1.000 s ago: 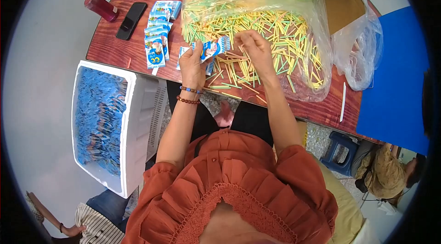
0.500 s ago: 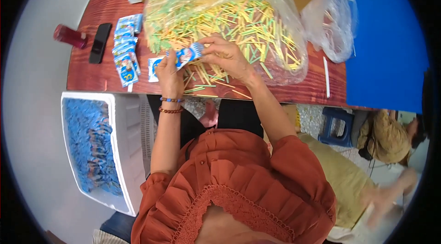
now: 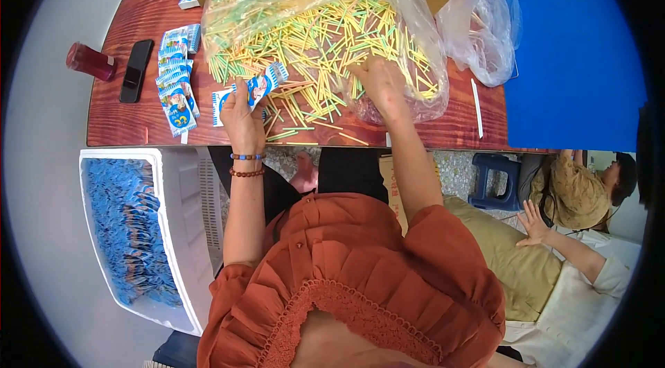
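My left hand (image 3: 242, 118) is closed on small blue-and-white packets. One packet (image 3: 269, 84) sticks out to the upper right of the fingers, and the end of another packet (image 3: 219, 106) shows on their left. My right hand (image 3: 384, 87) is down in the heap of thin yellow, green and pink sticks (image 3: 312, 56), on the right side. Its fingers are curled and partly hidden, so what they hold, if anything, I cannot make out. The sticks spill out of a big clear plastic bag (image 3: 426, 56) onto the reddish wooden table (image 3: 114, 118).
Overlapping packets (image 3: 174, 84) lie in a column on the left, beside a black phone (image 3: 136, 71) and a red-tinted bottle (image 3: 90, 62). Below stands a white foam box (image 3: 161, 215) full of blue packets. A white strip (image 3: 476, 108) lies at right; other people sit beyond.
My right hand has let go of the packet and moved right into the sticks. My left hand keeps hold of the packets. The whole view has shifted slightly.
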Motion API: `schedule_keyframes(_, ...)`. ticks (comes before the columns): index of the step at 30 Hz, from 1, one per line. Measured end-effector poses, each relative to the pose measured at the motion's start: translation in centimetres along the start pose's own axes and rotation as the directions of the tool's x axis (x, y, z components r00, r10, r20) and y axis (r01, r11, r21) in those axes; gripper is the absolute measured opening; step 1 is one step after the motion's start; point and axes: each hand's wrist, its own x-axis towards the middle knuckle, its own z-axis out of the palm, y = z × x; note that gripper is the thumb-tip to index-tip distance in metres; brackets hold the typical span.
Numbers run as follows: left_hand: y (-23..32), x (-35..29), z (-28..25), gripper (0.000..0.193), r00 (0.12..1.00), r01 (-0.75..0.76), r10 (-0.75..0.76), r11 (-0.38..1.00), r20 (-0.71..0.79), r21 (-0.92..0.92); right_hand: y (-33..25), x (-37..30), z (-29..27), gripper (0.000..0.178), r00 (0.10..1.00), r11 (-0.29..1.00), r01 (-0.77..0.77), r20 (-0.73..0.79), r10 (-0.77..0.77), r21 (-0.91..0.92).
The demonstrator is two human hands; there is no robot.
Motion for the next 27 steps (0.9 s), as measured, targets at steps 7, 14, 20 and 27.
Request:
schedule_keyframes(7,0.8,0.4,-1.2,0.021,1.0,-0.023,0.023,1.0,0.015,-0.021,1.9,0.7,0.2,0.032,0.997,0.993,0.045,-0.064,-0.038,0.113)
schedule_keyframes(14,0.9,0.3,-0.4,0.023,0.999,-0.003,0.003,1.0,0.035,-0.006,3.7,5.7,-3.9,0.053,0.997,0.997,0.079,0.018,-0.079,-0.013)
schedule_keyframes(20,0.6,0.5,-0.2,0.024,1.0,0.008,-0.008,1.0,0.016,0.008,4.5,7.1,-1.4,0.041,0.973,0.973,0.211,0.112,-0.201,-0.094)
schedule_keyframes(27,1.0,0.3,0.3,0.022,1.0,0.022,-0.022,1.0,0.003,-0.001,5.3,7.3,-1.3,0.035,0.976,0.98,0.189,0.121,-0.18,-0.069)
